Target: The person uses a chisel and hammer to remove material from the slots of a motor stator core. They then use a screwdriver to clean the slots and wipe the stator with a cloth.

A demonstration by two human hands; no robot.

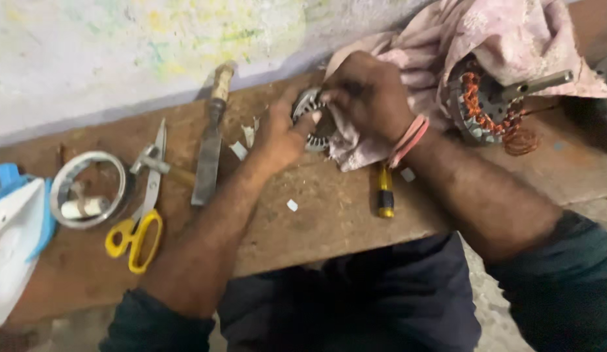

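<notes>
While a slotted metal ring (pixel 311 120) is gripped at the middle of the wooden desk (pixel 329 208) by the left hand (pixel 284 133) and rubbed with a pink cloth (pixel 512 39) clenched in the right hand (pixel 369 91), fingers could be nicked on its teeth, or it could be knocked onto the screwdriver (pixel 385 190) just below.

Both hands, left hand (pixel 284 133) and right hand (pixel 369 91), grip a slotted metal core (pixel 310 117) with pink cloth (pixel 505 36) over the wooden worktop (pixel 329 208); scissors (pixel 142 215) lie left.
</notes>
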